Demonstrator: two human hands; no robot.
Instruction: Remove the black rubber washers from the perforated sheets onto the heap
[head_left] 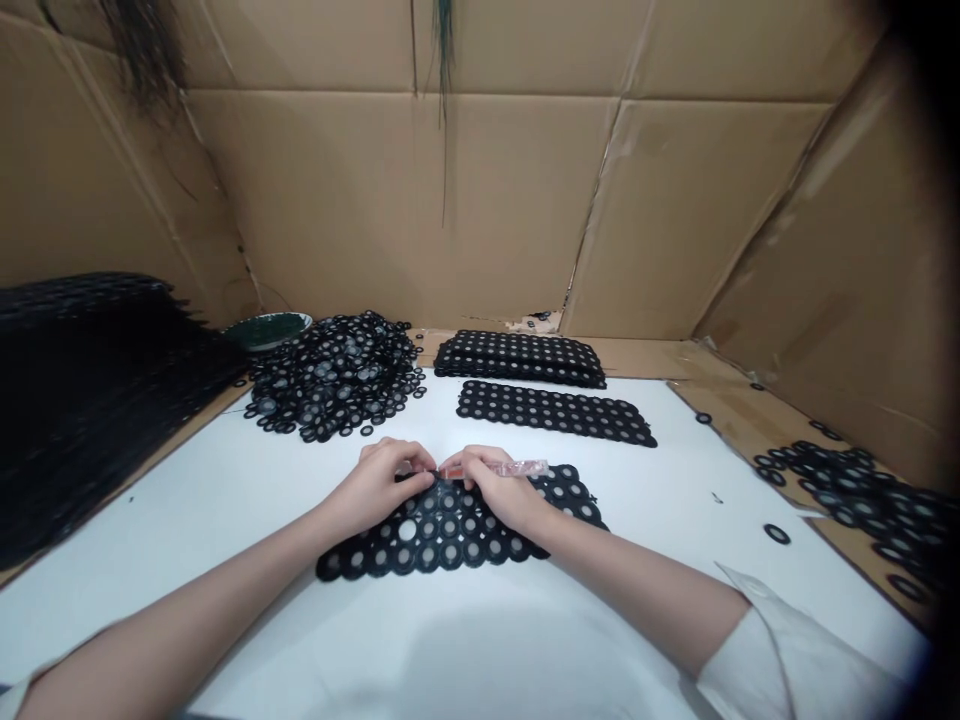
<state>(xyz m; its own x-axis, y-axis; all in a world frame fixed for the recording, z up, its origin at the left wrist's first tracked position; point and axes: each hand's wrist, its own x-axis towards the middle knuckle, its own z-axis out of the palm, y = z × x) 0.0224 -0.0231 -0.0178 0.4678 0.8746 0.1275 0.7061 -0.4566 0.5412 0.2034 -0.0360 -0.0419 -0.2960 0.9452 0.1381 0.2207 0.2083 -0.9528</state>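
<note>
A black rubber sheet of joined rings [450, 535] lies flat on the white table [225, 490] in front of me. My left hand [382, 485] rests on its upper left edge, fingers curled and pinching at the sheet. My right hand [499, 490] lies on the sheet beside it, closed round a clear pinkish tool [510, 468] whose tip points left toward the left fingertips. Several holes near the sheet's left end show white where rings are gone.
A heap of loose black rings [337, 375] sits at the back left by a green dish [266, 330]. Two more ring sheets [555, 412] and a stack [521, 358] lie behind. Black sheets pile at far left [82, 390], scrap at right [862, 490]. Cardboard walls surround.
</note>
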